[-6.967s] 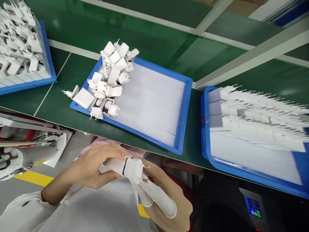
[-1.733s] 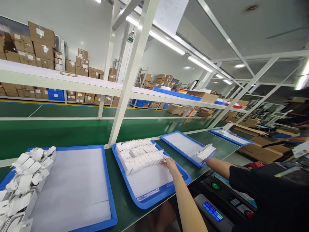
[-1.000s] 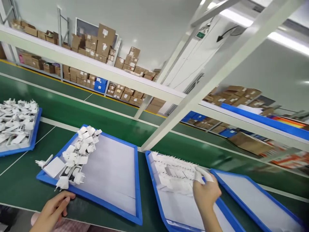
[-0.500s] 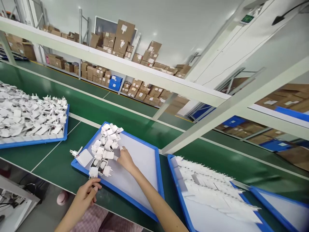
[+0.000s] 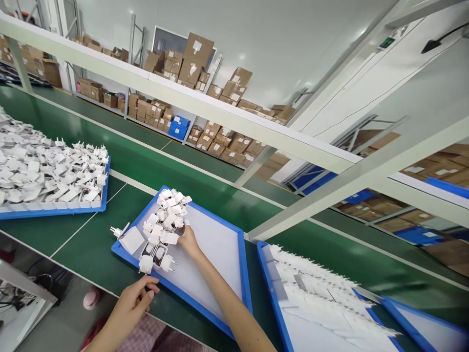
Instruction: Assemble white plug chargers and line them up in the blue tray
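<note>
White plug adapters (image 5: 169, 210), with open housings and two-pin plugs, stand crowded on the left side of a blue-rimmed tray (image 5: 220, 222). My right hand (image 5: 188, 240) reaches across the tray to their right side; its fingertips are hidden behind the parts, so its grip does not show. Just off the tray's front edge, my left hand (image 5: 135, 298) is loosely curled, thumb and index finger apart, with nothing visible in it. Left of the group, a separate white adapter (image 5: 131, 239) lies across the tray's left edge, its plug end sticking out.
To the left, a larger tray (image 5: 104, 195) is heaped with white adapters. At right, another blue-rimmed tray (image 5: 273, 288) holds rows of white plug parts (image 5: 322, 288), with a further tray (image 5: 421, 313) beyond. A pale slanted post (image 5: 293, 210) rises behind the green bench (image 5: 91, 239).
My right hand has closed in on the adapters, its fingertips now out of sight behind them. My left hand has drawn slightly away from the front adapter. The camera view has shifted a little.
</note>
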